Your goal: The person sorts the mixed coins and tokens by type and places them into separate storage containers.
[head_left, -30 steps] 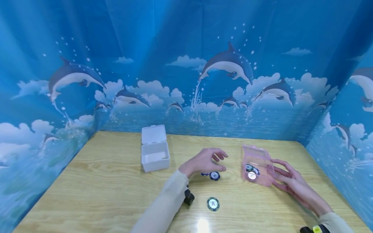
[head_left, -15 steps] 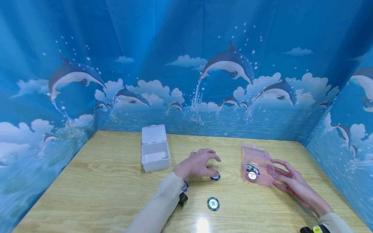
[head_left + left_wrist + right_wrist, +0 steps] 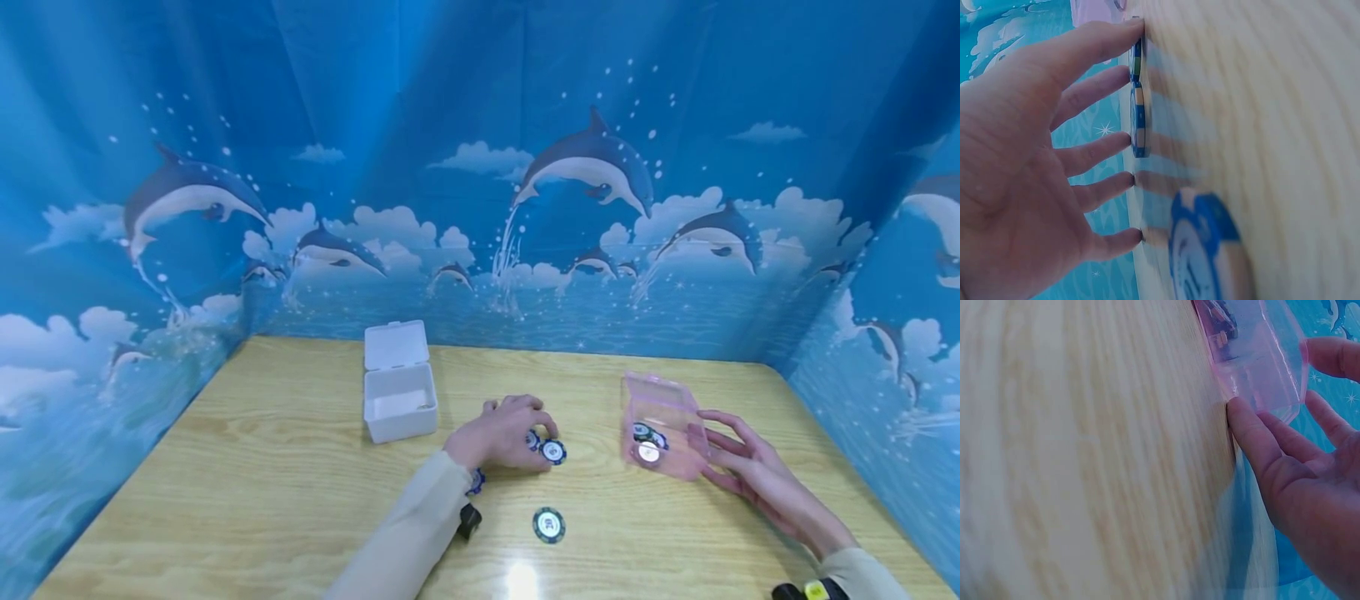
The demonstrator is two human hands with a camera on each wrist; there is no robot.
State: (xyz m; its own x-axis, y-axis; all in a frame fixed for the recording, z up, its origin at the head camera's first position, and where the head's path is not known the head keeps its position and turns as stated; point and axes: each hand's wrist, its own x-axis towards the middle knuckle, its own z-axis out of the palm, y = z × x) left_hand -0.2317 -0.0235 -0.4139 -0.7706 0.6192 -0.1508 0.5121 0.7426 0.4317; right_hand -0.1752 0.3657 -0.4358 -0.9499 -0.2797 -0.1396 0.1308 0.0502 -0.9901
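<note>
My left hand (image 3: 498, 435) is low over the table, thumb and fingers curved around a blue-edged poker chip (image 3: 553, 452). A second blue chip (image 3: 532, 439) lies against it under the fingers. In the left wrist view, the thumb and forefinger touch the farther chip, while the middle fingertip meets the edge of the nearer chip (image 3: 1139, 122). By the left wrist lies another blue chip (image 3: 476, 481), partly hidden by the sleeve. My right hand (image 3: 757, 467) holds the right side of a clear pink plastic box (image 3: 675, 462) with its lid raised. Several chips (image 3: 647, 437) lie inside.
A green-edged chip (image 3: 549, 525) lies flat nearer the front of the table. To the left at the back stands a white box (image 3: 401, 425), lid up, with something small inside. A dolphin-print curtain (image 3: 480, 208) closes in the back and sides of the wooden table (image 3: 300, 483).
My left hand moves left and down, then its thumb and fingers close in around the blue chips. One of these chips shifts slightly. The right hand and pink box stay put.
</note>
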